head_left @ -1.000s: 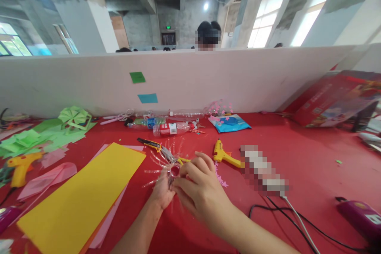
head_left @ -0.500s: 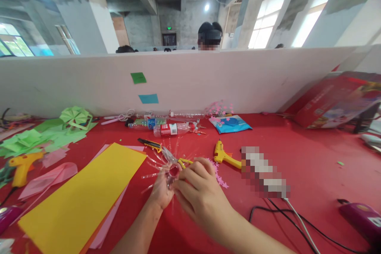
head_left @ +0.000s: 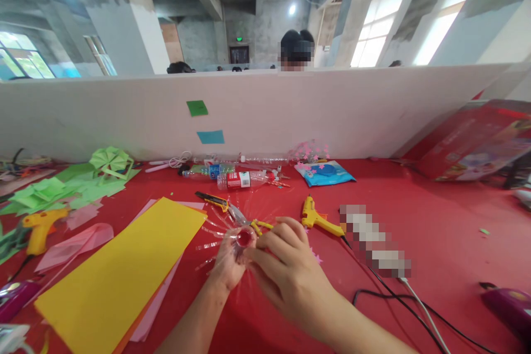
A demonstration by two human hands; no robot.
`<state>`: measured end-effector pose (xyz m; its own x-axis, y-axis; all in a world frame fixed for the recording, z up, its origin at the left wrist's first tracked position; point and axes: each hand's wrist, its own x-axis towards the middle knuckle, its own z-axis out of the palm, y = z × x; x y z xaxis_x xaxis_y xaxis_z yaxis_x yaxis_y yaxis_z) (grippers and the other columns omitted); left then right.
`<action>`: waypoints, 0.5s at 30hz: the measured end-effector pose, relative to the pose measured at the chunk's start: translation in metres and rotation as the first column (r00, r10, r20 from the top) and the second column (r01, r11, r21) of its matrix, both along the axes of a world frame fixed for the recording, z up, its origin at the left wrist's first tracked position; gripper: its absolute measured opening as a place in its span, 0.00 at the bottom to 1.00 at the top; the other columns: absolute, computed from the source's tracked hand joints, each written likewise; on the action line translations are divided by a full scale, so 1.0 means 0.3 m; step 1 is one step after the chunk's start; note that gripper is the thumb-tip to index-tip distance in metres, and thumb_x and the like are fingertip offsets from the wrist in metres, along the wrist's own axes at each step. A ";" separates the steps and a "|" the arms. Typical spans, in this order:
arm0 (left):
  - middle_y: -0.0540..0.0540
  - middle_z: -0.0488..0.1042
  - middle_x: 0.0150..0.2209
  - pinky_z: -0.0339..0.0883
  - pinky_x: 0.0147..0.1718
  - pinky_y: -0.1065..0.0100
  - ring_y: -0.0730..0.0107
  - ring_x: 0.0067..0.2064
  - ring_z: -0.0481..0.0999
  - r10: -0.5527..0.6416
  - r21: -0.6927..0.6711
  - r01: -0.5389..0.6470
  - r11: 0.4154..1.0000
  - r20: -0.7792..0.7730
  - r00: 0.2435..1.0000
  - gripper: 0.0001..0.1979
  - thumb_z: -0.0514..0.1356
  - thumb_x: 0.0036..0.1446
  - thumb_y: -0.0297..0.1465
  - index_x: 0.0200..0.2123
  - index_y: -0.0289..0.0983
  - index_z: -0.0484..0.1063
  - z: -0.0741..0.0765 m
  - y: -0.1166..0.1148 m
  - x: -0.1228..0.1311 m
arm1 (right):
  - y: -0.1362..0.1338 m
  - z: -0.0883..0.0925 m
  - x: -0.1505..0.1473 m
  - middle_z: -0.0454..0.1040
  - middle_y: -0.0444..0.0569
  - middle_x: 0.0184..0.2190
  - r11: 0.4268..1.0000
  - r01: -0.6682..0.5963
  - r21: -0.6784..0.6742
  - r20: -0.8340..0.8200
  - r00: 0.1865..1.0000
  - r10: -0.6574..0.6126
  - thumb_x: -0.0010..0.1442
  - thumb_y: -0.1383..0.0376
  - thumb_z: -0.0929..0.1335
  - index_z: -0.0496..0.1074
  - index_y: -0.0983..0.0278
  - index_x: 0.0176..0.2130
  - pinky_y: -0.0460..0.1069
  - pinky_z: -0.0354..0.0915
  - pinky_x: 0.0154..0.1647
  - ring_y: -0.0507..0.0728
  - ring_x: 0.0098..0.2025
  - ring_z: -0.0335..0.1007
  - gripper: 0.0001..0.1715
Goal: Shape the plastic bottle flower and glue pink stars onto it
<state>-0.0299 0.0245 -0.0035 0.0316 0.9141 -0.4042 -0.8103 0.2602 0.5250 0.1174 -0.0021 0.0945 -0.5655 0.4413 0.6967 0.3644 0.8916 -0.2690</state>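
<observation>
A clear plastic bottle top (head_left: 244,238), cut into long thin strips that splay outward, is held just above the table with its round mouth facing up at me. My left hand (head_left: 228,261) is closed around it from the left. On the other side my right hand (head_left: 286,265) has its fingers bent, with the fingertips at the bottle just below the mouth; what exactly they pinch is partly hidden. Just behind the hands lie scissors (head_left: 238,214) with yellow handles and a yellow-black utility knife (head_left: 212,199).
Yellow paper (head_left: 124,271) lies left, beyond it green paper pieces (head_left: 53,193) and a yellow glue gun (head_left: 40,229). Another glue gun (head_left: 317,218) and cables (head_left: 390,294) are right. Bottles (head_left: 240,179) and a blue packet (head_left: 326,173) lie before the white partition (head_left: 265,113).
The whole view has shifted slightly, so things sit a little farther right. My right fingers have lifted slightly off the bottle mouth, which shows more fully. My left hand keeps its hold.
</observation>
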 end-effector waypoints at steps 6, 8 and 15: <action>0.54 0.58 0.14 0.48 0.14 0.76 0.81 0.14 0.52 -0.056 0.099 0.051 0.994 0.051 0.997 0.12 0.55 0.54 0.30 0.20 0.34 0.65 0.003 0.001 -0.001 | 0.047 0.058 0.064 0.72 0.45 0.28 0.994 0.113 -0.002 -0.115 0.987 -0.113 0.60 0.72 0.64 0.73 0.61 0.37 0.55 0.57 0.46 0.55 0.33 0.61 0.09; 0.53 0.58 0.14 0.47 0.14 0.76 0.81 0.14 0.52 -0.096 0.135 0.088 0.987 0.048 0.994 0.13 0.54 0.55 0.30 0.20 0.34 0.65 0.006 0.000 0.000 | 0.057 0.063 0.073 0.72 0.46 0.28 0.991 0.133 -0.008 -0.120 0.984 -0.133 0.60 0.72 0.65 0.73 0.61 0.36 0.55 0.58 0.43 0.55 0.33 0.61 0.09; 0.54 0.59 0.14 0.48 0.14 0.77 0.81 0.14 0.53 -0.034 0.045 0.033 0.998 0.034 0.999 0.13 0.52 0.58 0.28 0.21 0.35 0.65 0.011 0.000 0.003 | 0.031 0.049 0.044 0.71 0.47 0.28 0.998 0.048 -0.039 -0.086 0.995 -0.052 0.60 0.72 0.65 0.72 0.63 0.33 0.53 0.58 0.41 0.55 0.34 0.59 0.08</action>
